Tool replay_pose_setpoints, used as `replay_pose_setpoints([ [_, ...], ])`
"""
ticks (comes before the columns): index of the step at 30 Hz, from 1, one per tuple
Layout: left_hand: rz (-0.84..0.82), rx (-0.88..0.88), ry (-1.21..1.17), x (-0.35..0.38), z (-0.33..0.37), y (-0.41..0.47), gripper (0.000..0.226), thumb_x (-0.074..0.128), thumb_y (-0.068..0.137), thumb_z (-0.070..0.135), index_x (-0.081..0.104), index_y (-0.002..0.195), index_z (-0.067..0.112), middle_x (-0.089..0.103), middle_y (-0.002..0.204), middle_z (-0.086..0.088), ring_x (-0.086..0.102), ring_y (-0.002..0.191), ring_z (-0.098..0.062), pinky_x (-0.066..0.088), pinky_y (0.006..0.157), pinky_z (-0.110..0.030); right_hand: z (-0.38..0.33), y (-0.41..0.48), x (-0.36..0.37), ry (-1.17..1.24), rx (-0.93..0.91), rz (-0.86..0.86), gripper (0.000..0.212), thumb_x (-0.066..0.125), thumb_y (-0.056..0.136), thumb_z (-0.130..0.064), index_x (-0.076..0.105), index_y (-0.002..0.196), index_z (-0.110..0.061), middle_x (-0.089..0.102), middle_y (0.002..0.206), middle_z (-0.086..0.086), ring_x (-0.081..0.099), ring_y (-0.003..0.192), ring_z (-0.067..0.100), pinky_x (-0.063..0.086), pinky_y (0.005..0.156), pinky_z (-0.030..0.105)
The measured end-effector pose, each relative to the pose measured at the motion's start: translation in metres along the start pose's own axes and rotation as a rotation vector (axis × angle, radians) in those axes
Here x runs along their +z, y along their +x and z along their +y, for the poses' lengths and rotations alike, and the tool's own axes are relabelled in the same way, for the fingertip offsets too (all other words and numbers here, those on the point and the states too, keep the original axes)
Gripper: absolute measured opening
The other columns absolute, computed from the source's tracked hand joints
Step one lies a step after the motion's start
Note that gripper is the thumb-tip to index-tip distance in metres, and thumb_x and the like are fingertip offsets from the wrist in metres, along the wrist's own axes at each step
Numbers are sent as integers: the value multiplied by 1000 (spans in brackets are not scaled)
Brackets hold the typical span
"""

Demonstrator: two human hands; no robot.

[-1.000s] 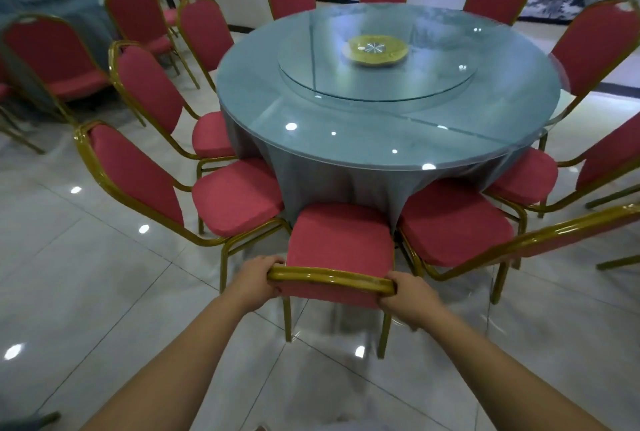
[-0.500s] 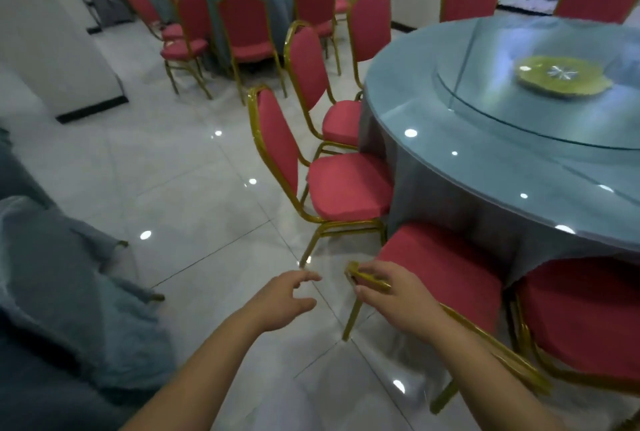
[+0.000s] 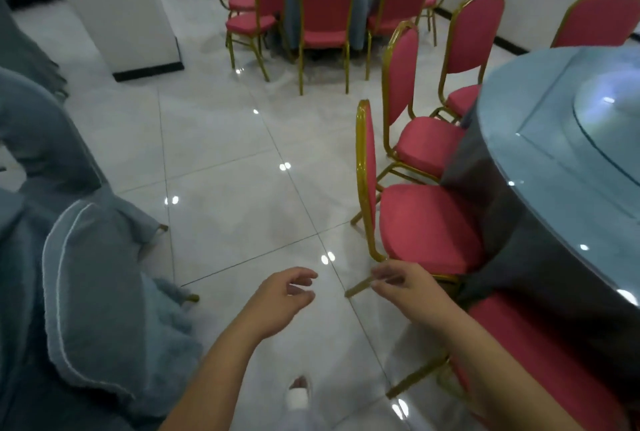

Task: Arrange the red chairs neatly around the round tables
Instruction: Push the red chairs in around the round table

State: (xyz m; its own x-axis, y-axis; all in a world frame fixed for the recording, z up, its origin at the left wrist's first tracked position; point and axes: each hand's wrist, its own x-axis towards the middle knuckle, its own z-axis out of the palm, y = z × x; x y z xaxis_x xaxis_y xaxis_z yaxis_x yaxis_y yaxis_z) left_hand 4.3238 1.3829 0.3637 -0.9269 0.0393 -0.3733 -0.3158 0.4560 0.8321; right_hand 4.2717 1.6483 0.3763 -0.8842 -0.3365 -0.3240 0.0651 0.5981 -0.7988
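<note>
Red chairs (image 3: 401,77) are ringing the round table (image 3: 554,160) on the right, their seats pointing in toward its grey cloth, and more are standing around a far table (image 3: 363,4) at the top. The nearest chair (image 3: 547,358) is sitting at the lower right with its seat partly under the cloth edge. The next chair (image 3: 429,226) is standing just beyond it, its back edge-on to the camera.

The left hand (image 3: 280,295) is hanging above the floor tiles, fingers relaxed and slightly curled, holding nothing. The right hand (image 3: 408,288) is hovering at a gold rail (image 3: 356,288). Blur is making it impossible to say whether its bent fingers are pinching the rail or only brushing it.

The step in hand is probably squaring up the next chair. For that, both hands should be taking the top of its back at the two corners, pushing straight toward the table's centre, and stopping where the gaps to its neighbours are matching.
</note>
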Motion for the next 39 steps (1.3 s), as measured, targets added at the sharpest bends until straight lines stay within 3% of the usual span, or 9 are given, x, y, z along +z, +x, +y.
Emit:
replay_pose_setpoints([
  [6, -23, 25, 86, -102, 10, 104, 31, 67, 90, 26, 64, 117, 40, 64, 115, 17, 59, 106, 1, 49, 87, -22, -68, 96, -8, 78, 11, 83, 23, 66, 90, -35, 66, 112, -40, 66, 108, -17, 64, 98, 0, 57, 81, 25],
  [11, -64, 63, 110, -152, 33, 212, 33, 69, 88, 27, 62, 113, 46, 62, 115, 19, 56, 113, 0, 47, 90, -22, -104, 179, -39, 100, 29, 244, 22, 71, 88, -19, 73, 109, -22, 72, 102, -8, 66, 95, 5, 55, 87, 27],
  [14, -147, 71, 158, -173, 47, 288, 39, 67, 87, 34, 57, 120, 52, 57, 124, 22, 52, 117, 1, 45, 96, -24, -114, 251, -65, 137, 22, 289, 18, 72, 87, -15, 74, 104, -22, 73, 99, -7, 67, 93, 4, 56, 84, 28],
  [17, -190, 61, 228, -207, 67, 368, 48, 64, 88, 42, 48, 132, 53, 48, 134, 23, 49, 114, 3, 41, 87, -16, -129, 340, -94, 138, -23, 301, 20, 71, 88, -20, 72, 107, -28, 72, 102, -11, 66, 95, 1, 54, 78, 21],
  [24, -58, -13, 170, -320, 107, 518, 45, 64, 90, 40, 49, 131, 52, 49, 135, 19, 44, 129, -3, 38, 106, -27, -181, 549, -145, 192, -40, 208, 20, 70, 90, -25, 70, 107, -33, 71, 104, -10, 66, 98, 6, 58, 85, 37],
  [28, 64, -73, 133, -387, 101, 598, 47, 66, 90, 37, 49, 131, 51, 49, 139, 16, 43, 130, -6, 39, 105, -29, -214, 672, -151, 87, -27, 94, 24, 68, 89, -34, 65, 112, -40, 64, 112, -17, 61, 105, 3, 54, 88, 31],
  [32, 52, -125, 200, -454, 93, 697, 54, 65, 90, 39, 42, 137, 49, 41, 148, 14, 40, 133, -9, 37, 104, -27, -240, 805, -170, -126, -50, 12, 43, 66, 89, -43, 52, 130, -44, 48, 130, -21, 46, 116, 0, 38, 93, 23],
  [35, 8, -92, 274, -515, 98, 790, 61, 65, 90, 40, 36, 143, 47, 34, 154, 14, 36, 138, -9, 33, 104, -24, -258, 904, -201, -216, -72, 60, 52, 66, 88, -43, 47, 137, -40, 45, 136, -18, 41, 119, -1, 31, 96, 20],
  [39, 8, -79, 299, -603, 131, 917, 64, 65, 91, 39, 33, 146, 46, 33, 155, 8, 37, 139, -15, 35, 103, -27, -284, 1018, -249, -268, 27, 150, 56, 66, 89, -44, 44, 140, -39, 44, 145, -10, 43, 130, 10, 31, 98, 22],
])
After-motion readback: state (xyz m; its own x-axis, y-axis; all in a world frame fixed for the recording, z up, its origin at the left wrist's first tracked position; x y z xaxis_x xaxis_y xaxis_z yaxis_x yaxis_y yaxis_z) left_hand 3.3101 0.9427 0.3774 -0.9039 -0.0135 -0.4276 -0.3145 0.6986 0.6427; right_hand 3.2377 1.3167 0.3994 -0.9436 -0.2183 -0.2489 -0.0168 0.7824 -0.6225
